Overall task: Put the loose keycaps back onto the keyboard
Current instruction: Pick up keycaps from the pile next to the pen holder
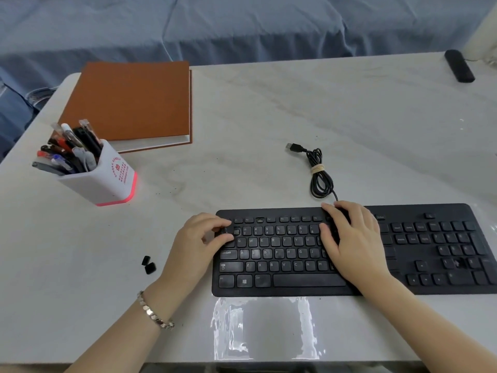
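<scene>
Nearest, in front of the keyboard, one clear plastic sheet [266,329] lies flat on the pale marbled bench [269,117], and one metal link bracelet [153,313] circles the left wrist. The one flat black computer keyboard [269,292] sits just behind that sheet. The left hand [196,243] is at the keyboard's upper left corner, fingers curled, thumb and forefinger pinching what looks like one small black keycap [223,231] over the left end of the number row. The socket beneath is hidden, so I cannot tell whether the cap is seated. The right hand [352,243] lies flat across the keyboard's middle, fingers straight, holding nothing, apparently steadying the board. To do this step well, I judge the cap should be squared to its neighbours, lowered level onto its socket and pressed straight down with one fingertip until flush. A tilted push may jam or bend its clips. Two loose black keycaps [148,265] lie touching each other on the bench left of the keyboard, so at least two more wait. Just behind the keyboard lies one coiled black cable [318,173] with a band and a USB plug. Farther behind and to the left stand one white pen holder with a pink base [107,181], full of pens, and one brown notebook [131,100]. Far behind the keyboard's right end lies one black bar-shaped device [459,65]; beyond the bench spreads blue cloth [242,22].
</scene>
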The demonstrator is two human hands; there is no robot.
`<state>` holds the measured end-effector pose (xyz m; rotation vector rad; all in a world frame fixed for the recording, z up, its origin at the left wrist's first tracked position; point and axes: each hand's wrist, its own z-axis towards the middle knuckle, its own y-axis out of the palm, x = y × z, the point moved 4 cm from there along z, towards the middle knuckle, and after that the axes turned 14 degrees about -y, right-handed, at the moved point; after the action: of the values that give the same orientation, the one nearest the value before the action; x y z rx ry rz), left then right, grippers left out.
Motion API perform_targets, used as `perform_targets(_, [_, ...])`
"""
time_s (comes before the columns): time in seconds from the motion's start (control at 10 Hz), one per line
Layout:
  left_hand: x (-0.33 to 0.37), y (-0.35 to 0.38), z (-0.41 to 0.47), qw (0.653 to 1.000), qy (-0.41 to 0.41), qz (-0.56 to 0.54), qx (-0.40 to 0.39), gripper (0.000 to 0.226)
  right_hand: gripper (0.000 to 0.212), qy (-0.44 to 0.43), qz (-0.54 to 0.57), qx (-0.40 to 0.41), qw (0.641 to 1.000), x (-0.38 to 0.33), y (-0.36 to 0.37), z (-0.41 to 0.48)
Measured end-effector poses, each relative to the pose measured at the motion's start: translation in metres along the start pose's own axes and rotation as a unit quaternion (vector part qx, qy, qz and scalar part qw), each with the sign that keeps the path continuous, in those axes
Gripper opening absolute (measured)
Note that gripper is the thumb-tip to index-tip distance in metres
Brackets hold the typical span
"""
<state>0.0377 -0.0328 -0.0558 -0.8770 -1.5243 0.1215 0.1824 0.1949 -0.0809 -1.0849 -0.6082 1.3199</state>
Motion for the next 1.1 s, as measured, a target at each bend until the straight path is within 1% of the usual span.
perform_targets(0.1, [-0.006,0.004,0.003,1.000,-0.001,0.019,-0.007,0.031,0.044,-0.002,0.001,0.000,1.000,0.000,0.000,0.000])
perform_targets(0.2, [-0.010,0.008,0.004,1.000,-0.011,0.013,-0.003,0.034,0.044,0.000,0.002,0.001,1.000,-0.001,0.001,0.001])
perform_targets(0.3, [-0.014,0.010,0.005,0.999,-0.031,0.009,-0.002,0.031,0.044,-0.001,0.002,0.004,1.000,-0.001,0.001,0.000])
perform_targets(0.5, [-0.017,0.015,0.008,0.997,-0.073,-0.028,-0.016,0.031,0.044,0.002,0.003,0.001,1.000,-0.001,0.001,0.001])
perform_targets(0.6, [-0.018,0.014,0.009,0.996,-0.071,-0.044,-0.018,0.033,0.045,0.006,0.004,-0.004,1.000,-0.002,0.001,0.001])
perform_targets(0.8, [-0.020,0.020,0.001,0.995,-0.044,-0.087,0.029,0.035,0.045,0.005,0.006,-0.003,1.000,-0.001,0.000,0.000])
perform_targets(0.9, [-0.019,0.021,0.003,0.995,-0.039,-0.085,0.027,0.033,0.045,0.005,0.008,-0.003,1.000,-0.001,0.000,0.000])
perform_targets(1.0, [-0.016,0.018,0.005,0.999,-0.004,-0.032,0.012,0.023,0.045,0.005,0.011,-0.003,1.000,-0.001,0.000,0.000])
perform_targets(1.1, [-0.017,0.016,0.006,0.999,-0.003,-0.035,0.007,0.022,0.046,0.005,0.012,-0.003,1.000,-0.002,0.000,0.000])
